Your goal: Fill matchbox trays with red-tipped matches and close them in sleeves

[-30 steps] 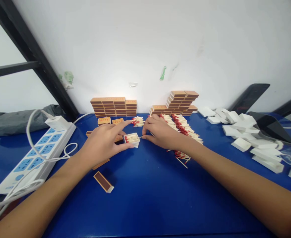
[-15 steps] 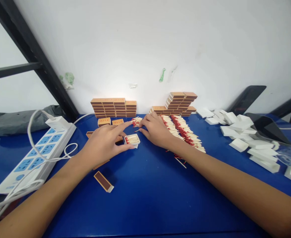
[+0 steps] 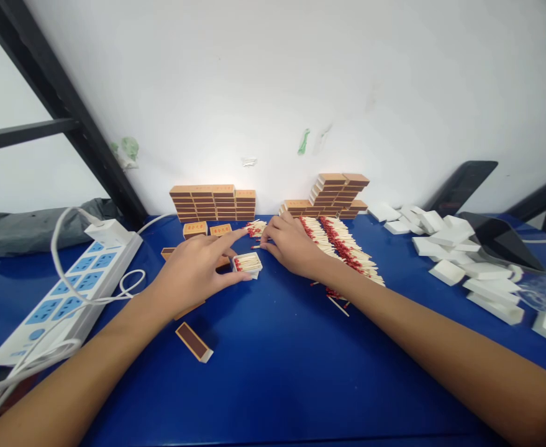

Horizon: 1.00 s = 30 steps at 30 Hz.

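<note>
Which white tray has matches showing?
The white tray at the left hand, near its thumb: red-headed matches lie in it. The scattered trays at far right show none.

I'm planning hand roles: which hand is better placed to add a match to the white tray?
Probably the right hand: it seems to hold a match, while the left hand holds the tray.
</note>
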Available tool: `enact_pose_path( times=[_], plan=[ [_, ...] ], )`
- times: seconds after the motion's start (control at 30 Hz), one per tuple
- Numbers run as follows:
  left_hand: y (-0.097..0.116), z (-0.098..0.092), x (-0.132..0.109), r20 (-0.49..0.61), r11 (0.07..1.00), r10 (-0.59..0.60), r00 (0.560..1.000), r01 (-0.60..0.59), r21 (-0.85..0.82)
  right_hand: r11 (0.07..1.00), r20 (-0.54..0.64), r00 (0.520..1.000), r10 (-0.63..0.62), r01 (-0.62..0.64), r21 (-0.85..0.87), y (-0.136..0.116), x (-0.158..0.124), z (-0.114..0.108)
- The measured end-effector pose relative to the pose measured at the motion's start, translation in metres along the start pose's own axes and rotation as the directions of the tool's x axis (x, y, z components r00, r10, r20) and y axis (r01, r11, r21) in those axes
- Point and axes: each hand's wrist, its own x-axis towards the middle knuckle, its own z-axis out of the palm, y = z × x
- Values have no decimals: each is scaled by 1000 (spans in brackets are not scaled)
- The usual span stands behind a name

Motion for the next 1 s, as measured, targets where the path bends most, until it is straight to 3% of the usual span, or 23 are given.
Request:
enact_pose_path(
  times=[0.2, 0.4, 0.7, 0.77, 0.87, 1.0],
  plan=[
    [1, 0, 1, 8, 1000, -14, 1000, 14, 8, 996, -28, 999, -26, 28, 83, -7, -3, -15],
    [-1, 1, 0, 0, 999, -3, 1000, 3, 38, 961, -51, 983, -177, 184, 207, -24, -13, -35],
    [-4, 3, 0, 5, 1000, 13, 1000, -13, 22, 948, -36, 972, -234, 236, 213, -37, -18, -31],
    [-2, 2, 0, -2, 1000, 15, 1000, -15, 15, 948, -66, 976, -206, 216, 232, -29, -15, -30],
    [-1, 1, 1, -4, 1000, 10, 1000, -10, 7, 982, -112, 991, -68, 86, 167, -10, -9, -23],
    [-1, 0, 1, 3, 1000, 9, 1000, -9, 7, 999, -65, 998, 21, -18, 45, 13, -5, -10]
  ],
)
